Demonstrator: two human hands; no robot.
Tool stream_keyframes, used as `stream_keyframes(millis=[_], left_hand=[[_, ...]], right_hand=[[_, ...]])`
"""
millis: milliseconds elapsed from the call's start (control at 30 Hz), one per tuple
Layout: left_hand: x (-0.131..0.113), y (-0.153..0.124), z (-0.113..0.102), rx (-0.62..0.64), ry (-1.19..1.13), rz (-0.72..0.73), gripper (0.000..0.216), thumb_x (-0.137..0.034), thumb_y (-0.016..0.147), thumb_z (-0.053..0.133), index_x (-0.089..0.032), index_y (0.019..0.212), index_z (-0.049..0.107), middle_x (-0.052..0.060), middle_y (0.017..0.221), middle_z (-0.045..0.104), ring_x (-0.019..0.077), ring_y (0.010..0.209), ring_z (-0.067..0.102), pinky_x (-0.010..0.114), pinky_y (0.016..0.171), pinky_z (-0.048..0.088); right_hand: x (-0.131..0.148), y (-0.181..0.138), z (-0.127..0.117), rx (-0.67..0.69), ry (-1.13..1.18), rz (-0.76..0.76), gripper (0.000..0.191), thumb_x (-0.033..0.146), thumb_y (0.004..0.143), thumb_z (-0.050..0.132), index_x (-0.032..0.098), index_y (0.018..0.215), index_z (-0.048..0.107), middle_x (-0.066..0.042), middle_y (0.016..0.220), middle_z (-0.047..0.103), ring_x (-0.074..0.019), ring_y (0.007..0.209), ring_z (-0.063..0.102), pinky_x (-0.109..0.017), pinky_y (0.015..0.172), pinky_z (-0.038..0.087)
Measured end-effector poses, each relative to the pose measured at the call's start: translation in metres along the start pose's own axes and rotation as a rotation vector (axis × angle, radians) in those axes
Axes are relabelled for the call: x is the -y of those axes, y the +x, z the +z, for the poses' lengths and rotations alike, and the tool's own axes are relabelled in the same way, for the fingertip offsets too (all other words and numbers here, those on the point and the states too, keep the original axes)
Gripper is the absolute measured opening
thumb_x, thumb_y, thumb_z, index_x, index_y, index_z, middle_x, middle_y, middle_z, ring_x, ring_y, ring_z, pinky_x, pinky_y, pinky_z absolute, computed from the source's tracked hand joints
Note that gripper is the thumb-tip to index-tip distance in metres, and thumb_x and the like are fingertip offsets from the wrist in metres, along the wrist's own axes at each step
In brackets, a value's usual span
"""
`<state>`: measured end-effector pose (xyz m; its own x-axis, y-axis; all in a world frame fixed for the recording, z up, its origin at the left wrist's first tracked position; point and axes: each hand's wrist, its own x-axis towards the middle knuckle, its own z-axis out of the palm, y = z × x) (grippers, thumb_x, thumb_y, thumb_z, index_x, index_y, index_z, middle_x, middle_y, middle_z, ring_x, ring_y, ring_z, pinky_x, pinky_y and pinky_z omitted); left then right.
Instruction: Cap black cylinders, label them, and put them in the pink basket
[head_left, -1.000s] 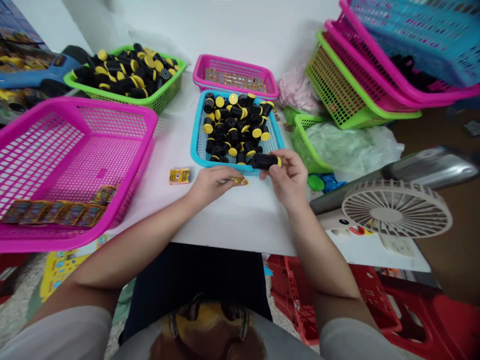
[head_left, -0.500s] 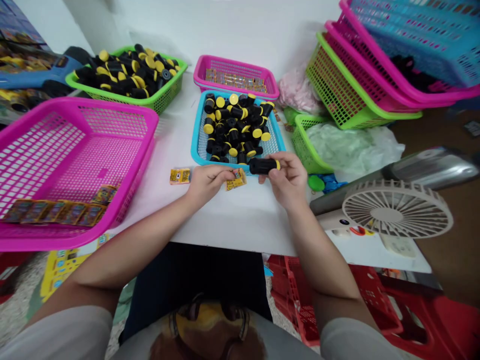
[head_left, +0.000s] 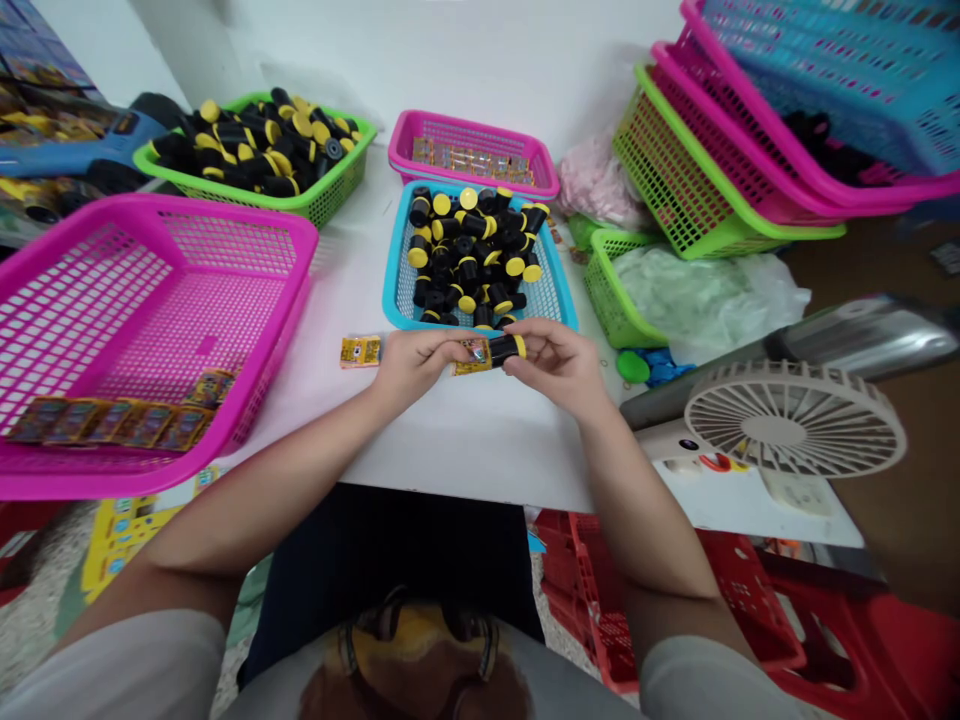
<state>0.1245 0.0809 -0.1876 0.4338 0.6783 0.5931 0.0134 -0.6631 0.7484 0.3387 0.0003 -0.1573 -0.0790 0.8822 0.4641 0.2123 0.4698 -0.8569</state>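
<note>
Peering through the head cam from way off, I've got both hands on the near side of the light-blue plastic mesh basket (head_left: 388, 290), which is loaded with black cylinders with yellow caps (head_left: 466, 268). My left hand (head_left: 415, 362) is closed in a pinch on a small yellow printed packet (head_left: 472, 360). My right hand (head_left: 566, 368) is half curled, thumb and fingertips around the yellow end of one black plastic cylinder (head_left: 504, 349); its dark end meets the packet, can't tell if it's inside. A second yellow packet (head_left: 360, 352) lies just left of my left hand.

Left of the blue basket, there's a big hot-pink mesh basket (head_left: 217, 270) with a row of printed packets (head_left: 112, 423) along its near side. Back-left of the blue one, a lime-green basket (head_left: 328, 203) is heaped with more yellow-capped black pieces (head_left: 266, 160). Right behind it, a smaller pink basket (head_left: 401, 150) holds shiny little packets (head_left: 471, 160), and to its right a small green basket (head_left: 611, 295) is stuffed with clear plastic bags (head_left: 697, 290).
</note>
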Motion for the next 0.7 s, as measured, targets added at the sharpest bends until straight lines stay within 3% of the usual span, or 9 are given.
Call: stream_keyframes(millis=[133,333,467,567,700], left_hand=[[0.000,0.003,0.002,0.136,-0.143,-0.086,0.050,-0.067,0.089,0.070,-0.020,0.102,0.083,0.006,0.090,0.083,0.0164,0.072,0.077,0.024,0.064,0.062],[0.000,0.001,0.011,0.284,-0.509,-0.160,0.060,-0.054,0.084,0.082,-0.020,0.127,0.058,0.007,0.094,0.081,0.0168,0.076,0.079,0.024,0.067,0.063],[0.001,-0.005,0.016,0.222,-0.379,-0.096,0.059,-0.051,0.083,0.084,-0.022,0.125,0.054,0.010,0.109,0.079,0.0229,0.100,0.080,0.030,0.081,0.066],[0.000,-0.009,0.019,0.124,-0.208,0.022,0.051,-0.047,0.087,0.080,-0.022,0.123,0.054,0.008,0.112,0.079,0.0224,0.108,0.079,0.035,0.096,0.065],[-0.005,-0.012,0.022,-0.030,-0.071,0.137,0.050,-0.045,0.089,0.080,-0.023,0.124,0.052,0.008,0.119,0.077,0.0209,0.109,0.078,0.030,0.093,0.065]], right_hand=[[-0.003,0.002,-0.005,0.029,-0.038,-0.069,0.030,0.036,0.082,0.086,0.027,0.110,0.077,-0.004,0.111,0.069,-0.0099,0.080,0.068,-0.028,0.076,0.065],[-0.006,0.003,-0.014,0.087,-0.007,0.024,0.041,0.040,0.073,0.092,0.027,0.110,0.079,-0.004,0.112,0.071,-0.0156,0.097,0.072,-0.034,0.089,0.066],[-0.007,0.003,-0.005,0.052,-0.017,0.114,0.044,0.047,0.066,0.095,0.024,0.099,0.078,-0.003,0.099,0.075,-0.0148,0.084,0.072,-0.033,0.079,0.066],[-0.007,0.001,0.008,-0.062,-0.054,0.188,0.047,0.055,0.064,0.094,0.021,0.090,0.073,-0.001,0.085,0.074,-0.0137,0.074,0.069,-0.031,0.071,0.064],[-0.003,-0.005,0.018,-0.215,-0.171,0.154,0.048,0.063,0.071,0.087,0.024,0.089,0.065,0.000,0.083,0.071,-0.0138,0.072,0.068,-0.030,0.069,0.063]])
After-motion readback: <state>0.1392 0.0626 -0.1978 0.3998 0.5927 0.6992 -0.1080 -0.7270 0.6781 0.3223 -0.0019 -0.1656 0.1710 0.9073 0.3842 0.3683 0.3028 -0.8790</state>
